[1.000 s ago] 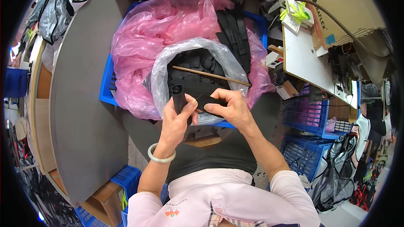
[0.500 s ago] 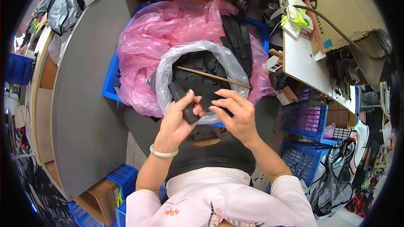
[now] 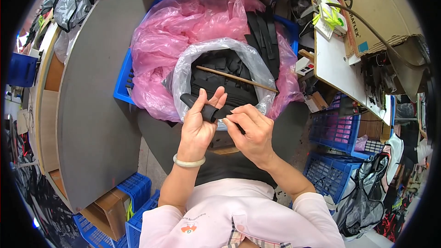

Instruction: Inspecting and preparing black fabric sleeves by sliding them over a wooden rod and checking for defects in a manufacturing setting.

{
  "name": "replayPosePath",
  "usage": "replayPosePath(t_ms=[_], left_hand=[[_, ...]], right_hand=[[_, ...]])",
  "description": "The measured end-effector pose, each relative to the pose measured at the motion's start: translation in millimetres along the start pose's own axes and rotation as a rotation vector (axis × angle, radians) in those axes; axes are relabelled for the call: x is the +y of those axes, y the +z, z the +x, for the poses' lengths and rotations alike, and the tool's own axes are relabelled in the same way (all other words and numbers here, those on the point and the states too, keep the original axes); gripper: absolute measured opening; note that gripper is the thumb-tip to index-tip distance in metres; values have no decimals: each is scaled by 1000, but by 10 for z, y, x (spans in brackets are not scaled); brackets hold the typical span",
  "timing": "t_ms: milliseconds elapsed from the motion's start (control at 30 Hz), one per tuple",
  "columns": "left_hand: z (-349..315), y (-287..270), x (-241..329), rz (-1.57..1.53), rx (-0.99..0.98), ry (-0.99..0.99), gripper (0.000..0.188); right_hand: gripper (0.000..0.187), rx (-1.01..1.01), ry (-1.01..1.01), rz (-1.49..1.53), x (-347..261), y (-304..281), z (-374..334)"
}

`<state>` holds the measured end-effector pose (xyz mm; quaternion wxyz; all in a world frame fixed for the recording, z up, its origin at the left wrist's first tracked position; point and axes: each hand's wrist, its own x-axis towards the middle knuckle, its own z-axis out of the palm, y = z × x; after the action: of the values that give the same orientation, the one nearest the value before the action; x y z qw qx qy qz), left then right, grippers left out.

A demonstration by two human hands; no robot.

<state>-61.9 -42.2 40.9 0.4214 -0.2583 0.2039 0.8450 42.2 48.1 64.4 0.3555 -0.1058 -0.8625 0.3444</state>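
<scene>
A black piece of soft sheet material (image 3: 209, 111), curled into a sleeve shape, spans both hands just in front of the bag. My left hand (image 3: 196, 131) turns its palm up and supports the curled piece, thumb and fingers pointing away from me. Close beside it, my right hand (image 3: 252, 131) pinches the piece's right end between thumb and fingertips. Beyond them, a clear plastic bag (image 3: 183, 62) with its rim folded out holds many black pieces (image 3: 220, 59). Across its mouth lies a thin wooden stick (image 3: 236, 78).
Pink plastic sheeting (image 3: 161, 41) surrounds the bag inside a blue crate (image 3: 122, 82). Black strips (image 3: 264, 41) lie at its right. A grey panel (image 3: 101, 101) stands to my left. Right are a white tabletop (image 3: 335, 59), a cardboard box (image 3: 376, 9) and stacked blue crates (image 3: 324, 174).
The black piece has curled up and sits lower in my hands. My left fingers have straightened upward from around it. My right hand has shifted slightly left and nearer to me.
</scene>
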Motion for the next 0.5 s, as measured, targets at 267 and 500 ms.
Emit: replayPosePath(t_ms=[267,500], left_hand=[[36,-27,-45,181,8,147,30],[-39,-23,-3,120,-195,83,23]], right_hand=[[13,-10,-49,-89,100,38,-13],[13,-22,67,-56,142,17,-28]])
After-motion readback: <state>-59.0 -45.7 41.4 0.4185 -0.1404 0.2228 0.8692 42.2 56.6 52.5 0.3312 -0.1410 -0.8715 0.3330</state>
